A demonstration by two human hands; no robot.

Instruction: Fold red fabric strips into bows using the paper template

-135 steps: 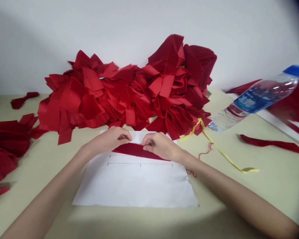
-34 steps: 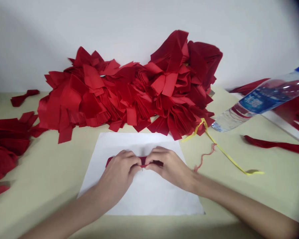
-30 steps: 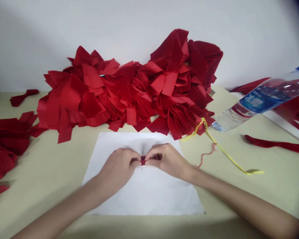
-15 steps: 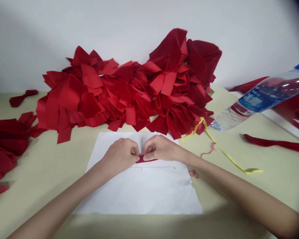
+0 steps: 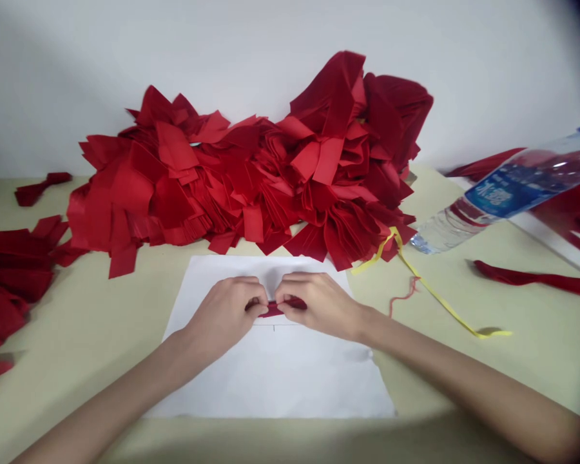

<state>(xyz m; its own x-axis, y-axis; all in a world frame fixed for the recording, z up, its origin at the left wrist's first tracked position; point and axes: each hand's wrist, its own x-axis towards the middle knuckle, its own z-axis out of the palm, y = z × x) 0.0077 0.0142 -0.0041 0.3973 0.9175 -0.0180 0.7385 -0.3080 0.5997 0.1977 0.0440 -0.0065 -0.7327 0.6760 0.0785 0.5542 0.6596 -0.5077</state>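
Diffuse, fairly bright light from above and ahead. The white wall [image 5: 232, 45] is evenly lit at centre and greys toward its upper left. Shadows are soft: a faint one lies on the paper sheet [image 5: 280, 386] beneath the left hand [image 5: 225, 316] and right hand [image 5: 321, 304], where the pinched red strip [image 5: 272, 311] sits in shade, its detail lost. A dim band crosses the table [image 5: 526, 374] along the lower edge. Glare streaks the water bottle [image 5: 507, 190], which wide-angle distortion tilts and stretches. The upper right corner is vignetted black. Focus is soft throughout, softest at the margins.
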